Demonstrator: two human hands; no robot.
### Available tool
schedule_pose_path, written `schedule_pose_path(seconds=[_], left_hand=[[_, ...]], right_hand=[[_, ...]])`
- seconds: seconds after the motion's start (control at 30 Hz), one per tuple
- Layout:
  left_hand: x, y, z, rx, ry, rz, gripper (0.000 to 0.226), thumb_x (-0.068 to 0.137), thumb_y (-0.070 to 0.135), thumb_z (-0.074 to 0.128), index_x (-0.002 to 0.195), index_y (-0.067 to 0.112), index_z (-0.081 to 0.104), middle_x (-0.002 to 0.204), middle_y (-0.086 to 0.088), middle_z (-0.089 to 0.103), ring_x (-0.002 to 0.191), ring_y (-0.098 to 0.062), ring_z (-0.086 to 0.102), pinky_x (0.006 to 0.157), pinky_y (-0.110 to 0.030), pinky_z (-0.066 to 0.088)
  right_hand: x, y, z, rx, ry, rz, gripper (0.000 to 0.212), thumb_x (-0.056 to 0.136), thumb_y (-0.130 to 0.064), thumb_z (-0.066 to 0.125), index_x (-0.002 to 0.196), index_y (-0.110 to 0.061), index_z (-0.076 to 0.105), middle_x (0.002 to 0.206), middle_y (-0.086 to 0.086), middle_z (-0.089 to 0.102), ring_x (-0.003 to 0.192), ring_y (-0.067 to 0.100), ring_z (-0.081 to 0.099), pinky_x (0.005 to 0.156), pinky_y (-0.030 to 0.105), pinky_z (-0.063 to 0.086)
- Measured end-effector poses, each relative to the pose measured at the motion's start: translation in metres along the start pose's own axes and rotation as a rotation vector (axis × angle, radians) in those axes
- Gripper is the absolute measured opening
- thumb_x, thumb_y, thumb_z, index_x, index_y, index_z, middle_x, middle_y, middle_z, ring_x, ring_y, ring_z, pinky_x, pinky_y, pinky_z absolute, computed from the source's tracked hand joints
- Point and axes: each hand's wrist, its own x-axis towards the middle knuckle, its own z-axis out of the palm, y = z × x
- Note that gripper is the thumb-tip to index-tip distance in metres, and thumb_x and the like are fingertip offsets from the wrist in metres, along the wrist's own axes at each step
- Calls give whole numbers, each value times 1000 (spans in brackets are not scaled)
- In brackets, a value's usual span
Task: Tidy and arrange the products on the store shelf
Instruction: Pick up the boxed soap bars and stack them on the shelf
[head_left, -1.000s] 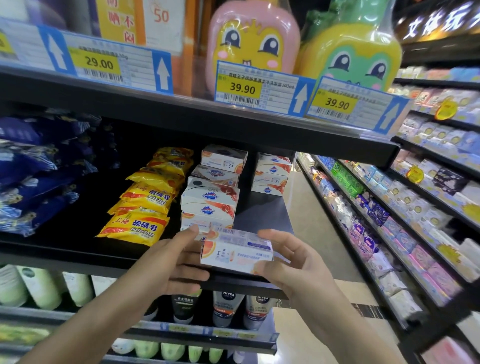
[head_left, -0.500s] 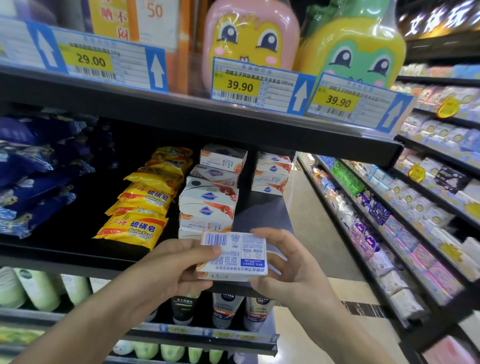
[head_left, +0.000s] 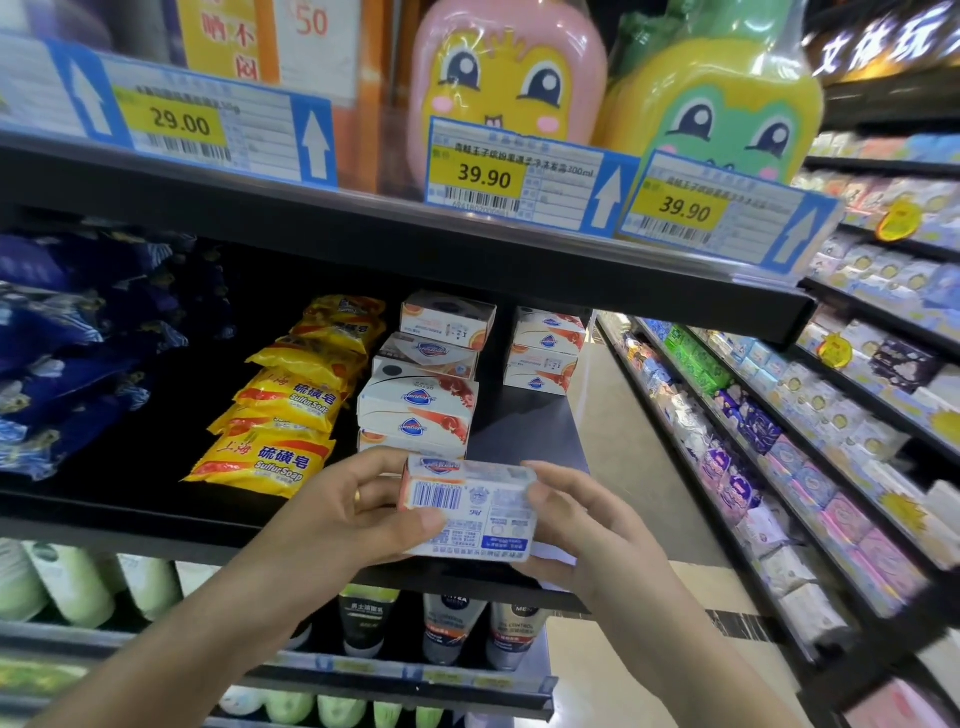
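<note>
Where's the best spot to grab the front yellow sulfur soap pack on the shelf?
Probably by its two long edges, coming from the front and above. The yellow sulfur soap pack lies flat at the shelf's front edge with its top face open; the packs behind it overlap its back end, so the rear is blocked.

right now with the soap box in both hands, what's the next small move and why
Probably turn the soap box logo-side out and set it on the front stack of soap boxes. Left hand and right hand hold it barcode-up just before that stack.
</note>
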Motion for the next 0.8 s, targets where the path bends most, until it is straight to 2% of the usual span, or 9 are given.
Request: schedule_pose_path(seconds=[0.1, 0.17, 0.27, 0.4, 0.57, 0.63, 0.73, 0.8], left_hand=[[0, -3, 0, -21, 23, 69, 45, 77, 19, 82, 120, 23, 72, 120, -1, 77, 112, -18, 74, 92, -20, 58], [0, -4, -1, 3, 26, 104, 49, 74, 19, 83, 122, 18, 70, 120, 1, 77, 113, -16, 73, 93, -20, 57], [0, -3, 0, 42, 22, 150, 50, 71, 17, 83, 119, 16, 70, 120, 3, 77, 114, -13, 73, 92, -19, 57], [0, -5, 0, 61, 28, 175, 48, 70, 10, 82, 117, 13, 71, 119, 4, 78, 112, -11, 73, 88, -17, 57], [0, -6, 0, 58, 39, 178, 47, 72, 6, 83, 116, 16, 72, 119, 3, 78, 112, -12, 73, 88, -16, 56], [0, -6, 0, 66, 29, 159, 53, 78, -5, 82, 121, 24, 70, 121, 3, 77, 115, -10, 71, 88, -16, 56], [1, -9, -3, 67, 45, 120, 74, 87, -23, 64, 132, 36, 63, 124, 5, 75, 117, -7, 69, 82, -17, 57], [3, -10, -5, 3, 74, 76, 73, 89, -28, 51, 133, 30, 63, 122, 2, 76, 116, -11, 70, 80, -19, 60]], right_hand=[[1, -4, 2, -39, -14, 69, 54, 85, -62, 72, 125, -25, 68, 114, 0, 78, 107, 20, 74, 95, 43, 60], [3, -6, 4, -34, -21, 111, 59, 77, -72, 68, 118, -29, 72, 110, 1, 79, 102, 24, 76, 90, 43, 61], [4, -9, 4, -31, -94, 163, 56, 71, -77, 66, 106, -35, 79, 109, 4, 78, 88, 27, 76, 82, 42, 62], [4, -12, 4, 50, -200, 211, 58, 76, -70, 70, 108, -23, 80, 107, 13, 77, 66, 24, 66, 68, 36, 59], [5, -9, 3, 158, -193, 208, 51, 80, -57, 75, 108, -14, 81, 89, 15, 73, 65, 20, 64, 65, 30, 60], [5, -8, 2, 174, -180, 198, 50, 78, -55, 77, 107, -15, 81, 89, 16, 72, 65, 20, 64, 65, 30, 60], [4, -8, 2, 175, -149, 177, 42, 76, -51, 76, 101, -17, 83, 83, 14, 71, 63, 22, 63, 62, 29, 58], [3, -7, 1, 189, -117, 170, 40, 70, -48, 78, 96, -18, 83, 83, 13, 73, 61, 22, 65, 56, 27, 56]])
